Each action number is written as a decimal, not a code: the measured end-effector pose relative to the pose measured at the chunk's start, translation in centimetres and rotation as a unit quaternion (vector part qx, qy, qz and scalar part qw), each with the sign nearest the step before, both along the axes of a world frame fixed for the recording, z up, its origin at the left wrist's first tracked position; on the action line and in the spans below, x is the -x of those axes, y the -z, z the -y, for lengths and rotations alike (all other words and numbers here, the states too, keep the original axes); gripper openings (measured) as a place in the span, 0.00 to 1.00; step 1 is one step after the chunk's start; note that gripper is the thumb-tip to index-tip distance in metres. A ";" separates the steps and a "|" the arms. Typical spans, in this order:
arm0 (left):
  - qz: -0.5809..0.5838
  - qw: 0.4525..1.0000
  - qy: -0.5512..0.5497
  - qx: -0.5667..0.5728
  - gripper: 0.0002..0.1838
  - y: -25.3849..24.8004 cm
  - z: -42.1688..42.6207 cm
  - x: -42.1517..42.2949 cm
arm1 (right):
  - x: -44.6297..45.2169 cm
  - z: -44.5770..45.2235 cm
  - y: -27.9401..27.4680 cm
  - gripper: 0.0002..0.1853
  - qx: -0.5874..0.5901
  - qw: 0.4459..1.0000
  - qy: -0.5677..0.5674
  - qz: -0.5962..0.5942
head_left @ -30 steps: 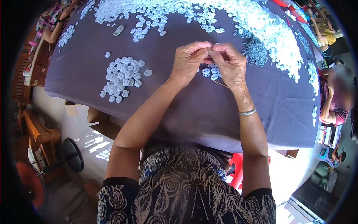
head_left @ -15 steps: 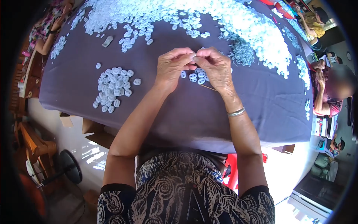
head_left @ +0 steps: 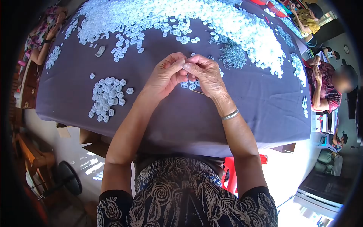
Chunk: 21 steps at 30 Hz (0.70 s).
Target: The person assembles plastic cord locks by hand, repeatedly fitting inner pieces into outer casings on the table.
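My left hand (head_left: 165, 75) and my right hand (head_left: 204, 75) meet fingertip to fingertip above the dark tablecloth (head_left: 170, 125). Both are closed in a pinch, and the small thing between the fingertips is too hidden to make out. Several white two-holed pieces (head_left: 193, 86) lie beneath and behind my right hand. A thin brownish stick (head_left: 197, 92) shows beside its palm. To the left of my hands is a heap of white pieces (head_left: 106, 96). Beyond my right hand lies a pile of small dark grey parts (head_left: 232, 55).
A wide bank of white pieces (head_left: 151, 11) curves across the far side of the table. A greyish object (head_left: 100, 51) lies at the upper left. One person (head_left: 327, 85) sits at the right edge, another (head_left: 308, 19) farther back, and a person's arm (head_left: 43, 47) is at the left.
The view has shifted, so the table's contents appear farther left. My hands remain pinched together at the fingertips, with their fingers slightly rearranged.
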State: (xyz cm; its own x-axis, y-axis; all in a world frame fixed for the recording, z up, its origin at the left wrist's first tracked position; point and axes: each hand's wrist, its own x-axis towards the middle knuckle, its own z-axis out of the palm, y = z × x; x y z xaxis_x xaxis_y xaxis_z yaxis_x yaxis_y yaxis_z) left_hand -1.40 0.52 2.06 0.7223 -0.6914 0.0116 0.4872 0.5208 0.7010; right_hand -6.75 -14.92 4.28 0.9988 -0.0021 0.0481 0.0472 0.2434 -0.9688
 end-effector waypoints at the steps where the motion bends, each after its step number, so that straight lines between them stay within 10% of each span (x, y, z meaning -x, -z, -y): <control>1: 0.008 1.000 -0.007 -0.014 0.08 -0.3 0.0 0.3 | 0.0 0.0 0.1 0.06 -0.009 1.000 0.007 0.004; 21: 0.201 0.945 -0.208 -0.151 0.10 -0.2 0.4 0.9 | -0.3 0.8 0.7 0.02 0.101 0.993 0.047 0.051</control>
State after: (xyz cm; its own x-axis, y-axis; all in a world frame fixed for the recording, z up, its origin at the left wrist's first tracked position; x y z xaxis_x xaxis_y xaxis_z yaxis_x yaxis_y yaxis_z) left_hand -2.27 0.09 2.28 0.9117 -0.3641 0.1906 -0.0529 0.3559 0.9330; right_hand -6.47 -15.76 3.61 0.9846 -0.0741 0.1583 0.1613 0.0356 -0.9863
